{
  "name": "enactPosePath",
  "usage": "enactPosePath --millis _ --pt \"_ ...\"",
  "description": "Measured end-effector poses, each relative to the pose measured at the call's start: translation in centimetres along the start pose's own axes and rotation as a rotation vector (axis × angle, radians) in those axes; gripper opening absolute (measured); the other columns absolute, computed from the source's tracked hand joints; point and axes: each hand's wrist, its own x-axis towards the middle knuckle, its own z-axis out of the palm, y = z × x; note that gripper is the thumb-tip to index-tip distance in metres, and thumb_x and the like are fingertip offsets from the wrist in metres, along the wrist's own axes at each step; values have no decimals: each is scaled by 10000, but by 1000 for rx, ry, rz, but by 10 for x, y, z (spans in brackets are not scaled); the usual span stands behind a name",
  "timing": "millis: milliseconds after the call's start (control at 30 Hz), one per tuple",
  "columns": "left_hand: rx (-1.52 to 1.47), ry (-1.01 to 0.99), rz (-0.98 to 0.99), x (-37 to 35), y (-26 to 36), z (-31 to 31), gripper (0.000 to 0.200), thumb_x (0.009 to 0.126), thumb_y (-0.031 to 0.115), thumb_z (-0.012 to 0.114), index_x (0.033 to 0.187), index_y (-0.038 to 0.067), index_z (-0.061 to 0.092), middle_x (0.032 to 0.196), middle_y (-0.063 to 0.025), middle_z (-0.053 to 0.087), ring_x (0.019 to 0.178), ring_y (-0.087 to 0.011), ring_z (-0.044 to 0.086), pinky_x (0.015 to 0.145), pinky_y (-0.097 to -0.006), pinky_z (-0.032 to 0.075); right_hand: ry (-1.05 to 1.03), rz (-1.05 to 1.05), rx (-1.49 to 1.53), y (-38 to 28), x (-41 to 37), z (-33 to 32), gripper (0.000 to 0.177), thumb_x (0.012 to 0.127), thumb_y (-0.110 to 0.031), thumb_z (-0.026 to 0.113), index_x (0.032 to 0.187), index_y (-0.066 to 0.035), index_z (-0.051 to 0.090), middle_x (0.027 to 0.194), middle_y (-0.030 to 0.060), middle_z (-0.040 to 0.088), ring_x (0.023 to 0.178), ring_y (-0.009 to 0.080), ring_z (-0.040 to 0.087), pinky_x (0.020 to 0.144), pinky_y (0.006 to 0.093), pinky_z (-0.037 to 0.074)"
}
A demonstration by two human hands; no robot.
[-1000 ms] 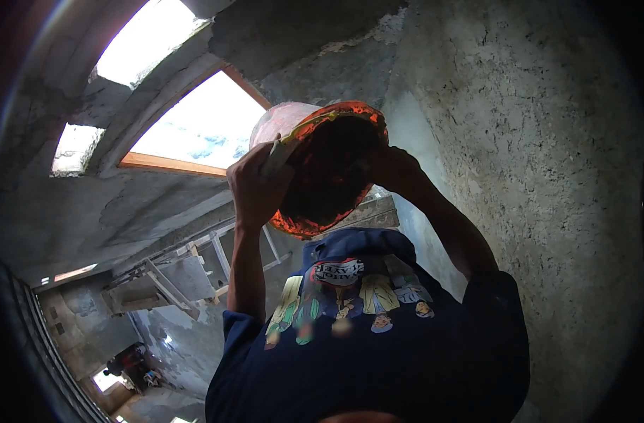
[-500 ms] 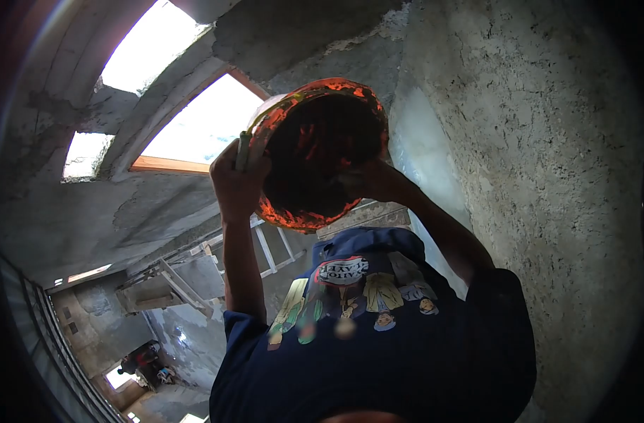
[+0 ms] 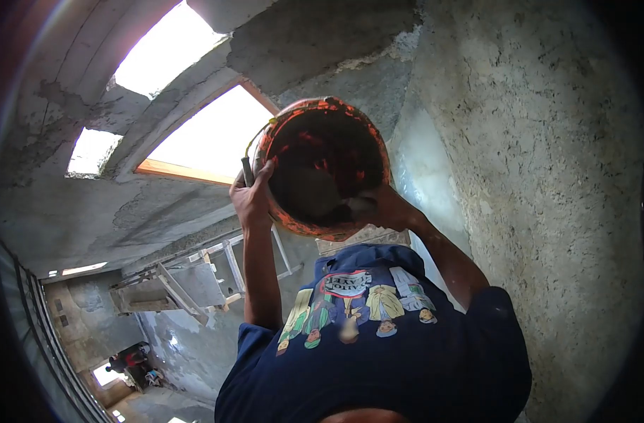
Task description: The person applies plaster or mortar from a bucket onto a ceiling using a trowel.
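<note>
A round bucket [image 3: 372,148], its inside dark and streaked orange-red, is held up in front of my chest with its mouth facing me. My left hand [image 3: 253,201] is closed on the bucket's left rim, thumb over the edge. Beside that hand the wire handle with its dark grip [image 3: 247,171] stands out from the bucket. My right hand [image 3: 394,210] is at the lower right of the mouth, fingers partly inside and closed. A pale shape lies at those fingers; I cannot make out what it is. A grey mass [image 3: 311,192] shows within the bucket.
A rough plastered wall [image 3: 547,176] rises close on my right. Window openings [image 3: 202,134] are at the upper left. Wooden scaffolding [image 3: 177,289] stands lower left. Another person [image 3: 130,361] is far off at the lower left.
The bucket has tilted, so the grey mass inside shows. My left hand has shifted from the handle's grip to the rim. My right hand has come back toward the lower right edge.
</note>
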Motion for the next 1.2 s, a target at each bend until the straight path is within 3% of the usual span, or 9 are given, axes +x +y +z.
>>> enactPosePath --millis 33,100,200,233,433,533,767,967,1200 --pt "18 56 -81 1 -1 -1 226 800 170 707 917 -18 662 764 -9 626 664 -63 541 620 -217 436 -120 303 77 -11 -4 -9 265 783 -217 672 959 -28 611 675 50 586 603 141 559 583 322 457" --pt "52 94 -154 7 -22 -13 333 875 312 645 909 -19 656 791 -25 636 701 -63 566 655 -226 468 -132 245 77 12 -7 -14 265 777 -249 676 906 -28 608 636 28 558 584 115 531 554 307 443" --pt "-161 103 -167 6 -34 -15 332 916 292 583 952 -33 635 845 -44 640 717 -82 573 664 -237 474 -124 126 199 37 -14 -17 281 774 -314 650 705 -66 539 596 -22 513 533 66 469 492 248 396" --pt "-168 113 -197 6 -35 -15 341 945 272 530 1022 -52 608 926 -79 648 772 -122 603 699 -248 491 -115 149 276 38 -17 -17 268 774 -310 645 740 -65 542 612 -17 520 541 69 479 497 242 405" --pt "-275 172 -291 -4 -63 -21 382 940 244 524 1129 -86 560 1068 -144 631 893 -203 634 793 -293 515 -37 43 933 47 -5 -9 357 739 -242 575 996 -5 503 728 35 512 558 112 505 513 248 443" --pt "-345 171 -353 -10 -71 -25 388 936 247 533 1137 -84 558 1061 -145 635 896 -209 637 798 -307 519 145 -50 991 36 28 -9 347 751 -228 550 1015 -10 487 744 42 489 559 123 511 502 265 445" --pt "-335 168 -403 -21 -86 -39 382 947 253 514 1126 -81 563 1042 -130 641 889 -190 633 783 -297 518 333 -257 1074 5 147 -50 207 855 -196 518 1010 -83 442 757 55 503 449 124 495 371 263 414" --pt "-313 222 -413 -26 -90 -56 373 948 249 520 1122 -78 559 1014 -127 642 863 -190 631 776 -303 513 299 -357 1187 -31 236 -92 285 865 -230 502 1090 -64 449 707 52 494 440 119 477 360 264 386" --pt "-345 284 -390 -26 -91 -65 356 950 250 518 1087 -75 570 985 -136 645 828 -208 641 749 -316 527 482 -452 1077 -65 270 -138 293 881 -252 496 1103 -63 460 702 44 482 469 126 480 400 279 406"
